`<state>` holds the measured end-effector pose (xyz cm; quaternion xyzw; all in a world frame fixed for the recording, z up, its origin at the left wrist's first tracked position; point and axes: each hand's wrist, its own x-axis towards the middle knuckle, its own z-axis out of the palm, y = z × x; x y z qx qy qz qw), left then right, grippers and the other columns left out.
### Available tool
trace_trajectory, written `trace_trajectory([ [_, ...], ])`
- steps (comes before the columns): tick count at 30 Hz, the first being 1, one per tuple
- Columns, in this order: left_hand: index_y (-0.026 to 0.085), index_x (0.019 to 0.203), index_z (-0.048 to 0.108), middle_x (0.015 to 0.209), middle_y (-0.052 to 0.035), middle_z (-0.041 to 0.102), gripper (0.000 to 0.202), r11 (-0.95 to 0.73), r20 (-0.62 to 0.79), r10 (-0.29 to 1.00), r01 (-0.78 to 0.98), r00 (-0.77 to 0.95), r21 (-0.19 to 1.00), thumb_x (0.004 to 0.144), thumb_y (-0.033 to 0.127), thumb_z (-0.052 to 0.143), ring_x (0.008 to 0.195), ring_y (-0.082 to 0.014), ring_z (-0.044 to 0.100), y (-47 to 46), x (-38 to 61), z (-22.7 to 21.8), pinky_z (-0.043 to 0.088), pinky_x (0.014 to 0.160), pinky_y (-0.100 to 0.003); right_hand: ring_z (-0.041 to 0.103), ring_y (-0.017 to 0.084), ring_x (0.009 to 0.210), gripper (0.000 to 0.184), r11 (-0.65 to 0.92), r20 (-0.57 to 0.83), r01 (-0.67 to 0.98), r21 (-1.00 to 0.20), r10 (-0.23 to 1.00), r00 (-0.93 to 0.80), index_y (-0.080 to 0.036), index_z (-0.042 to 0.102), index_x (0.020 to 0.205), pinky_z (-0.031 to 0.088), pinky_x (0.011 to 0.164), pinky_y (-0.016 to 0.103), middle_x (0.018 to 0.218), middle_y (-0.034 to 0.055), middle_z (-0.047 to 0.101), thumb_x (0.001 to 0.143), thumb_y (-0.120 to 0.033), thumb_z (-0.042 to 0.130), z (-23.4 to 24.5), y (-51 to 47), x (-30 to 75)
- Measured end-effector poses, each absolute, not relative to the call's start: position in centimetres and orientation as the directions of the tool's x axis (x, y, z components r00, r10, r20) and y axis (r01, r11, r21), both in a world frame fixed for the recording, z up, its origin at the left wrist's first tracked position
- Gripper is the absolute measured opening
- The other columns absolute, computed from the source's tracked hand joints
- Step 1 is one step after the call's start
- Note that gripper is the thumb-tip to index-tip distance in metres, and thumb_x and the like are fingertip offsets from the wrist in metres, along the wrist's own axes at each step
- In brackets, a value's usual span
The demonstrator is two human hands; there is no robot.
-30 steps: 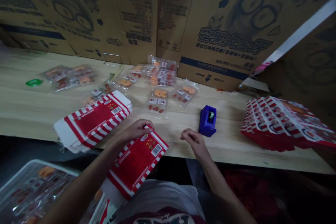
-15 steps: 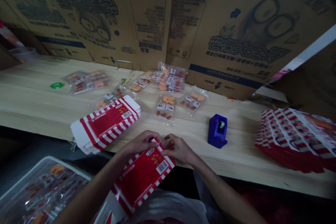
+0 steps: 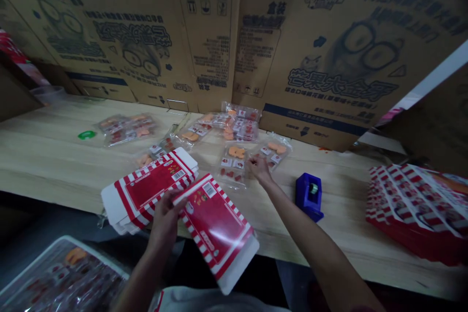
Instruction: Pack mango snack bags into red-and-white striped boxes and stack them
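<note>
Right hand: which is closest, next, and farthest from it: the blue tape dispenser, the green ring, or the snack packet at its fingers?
1. Snack packet, right at the right hand.
2. Blue tape dispenser, just to its right.
3. Green ring, far left.

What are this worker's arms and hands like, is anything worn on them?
The left arm and right arm are bare to the picture's edge: no sleeves. The left hand and right hand wear no gloves; no watch, ring or bracelet shows, though the light is dim.
</note>
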<state>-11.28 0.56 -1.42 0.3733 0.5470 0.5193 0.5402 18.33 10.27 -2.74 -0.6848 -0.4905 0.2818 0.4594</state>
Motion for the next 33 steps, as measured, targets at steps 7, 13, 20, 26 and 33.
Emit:
trace_trajectory([
  [7,0.016,0.118,0.053,0.127,-0.0196,0.051,0.056,-0.285,0.292,0.950,0.696,0.112,0.659,0.072,0.045,0.067,0.124,-0.0388,0.045,-4.1,-12.0,-5.3,0.041,0.100,-0.055,0.061,0.024,0.077,0.023,-0.341,-0.007,0.485,-0.806,0.824,0.567,-0.020,0.049,0.047,0.041,0.066,0.029,0.060,0.0082,0.062,0.064,-0.022,0.065,-5.2,15.9,18.9],
  [13,0.024,0.149,0.019,0.156,-0.0223,0.016,0.128,-0.764,-0.206,0.494,0.535,0.844,0.361,0.043,0.061,0.079,0.142,-0.0478,0.006,-2.0,-8.5,-1.7,0.003,0.106,-0.073,0.056,0.020,0.065,0.022,-0.282,0.028,0.445,-0.850,0.819,0.573,-0.020,0.046,0.048,0.037,0.059,0.027,0.053,0.0032,0.055,0.064,-0.023,0.061,-5.0,16.1,19.7],
  [20,0.023,0.150,0.014,0.156,-0.0243,0.012,0.135,-0.856,-0.301,0.341,0.427,0.890,0.292,0.038,0.056,0.081,0.141,-0.0488,0.007,0.6,-5.8,-2.0,0.004,0.106,-0.070,0.047,0.012,0.058,0.017,-0.021,0.199,0.358,-0.933,0.801,0.565,-0.020,0.045,0.060,0.037,0.055,0.023,0.057,-0.0041,0.049,0.068,-0.030,0.056,-0.5,13.1,23.4],
  [26,0.014,0.147,0.026,0.140,-0.0271,0.036,0.123,-0.667,-0.100,0.720,0.724,0.687,0.176,0.041,0.044,0.080,0.126,-0.0480,0.034,-0.2,-6.5,-2.4,0.017,0.106,-0.061,0.053,0.013,0.052,0.023,0.087,0.181,0.239,-0.967,0.896,0.406,-0.022,0.045,0.073,0.043,0.053,0.024,0.055,-0.0056,0.054,0.067,-0.036,0.062,2.3,7.4,26.7],
  [33,0.010,0.139,0.040,0.128,-0.0260,0.043,0.103,-0.486,0.063,0.874,0.867,0.482,0.114,0.050,0.050,0.074,0.116,-0.0453,0.038,-1.1,-6.6,-2.3,0.020,0.101,-0.061,0.055,0.015,0.054,0.033,0.062,0.078,0.524,-0.850,0.997,0.009,-0.016,0.065,0.108,0.042,0.051,0.024,0.061,-0.0019,0.061,0.078,-0.025,0.054,0.0,1.4,25.1],
])
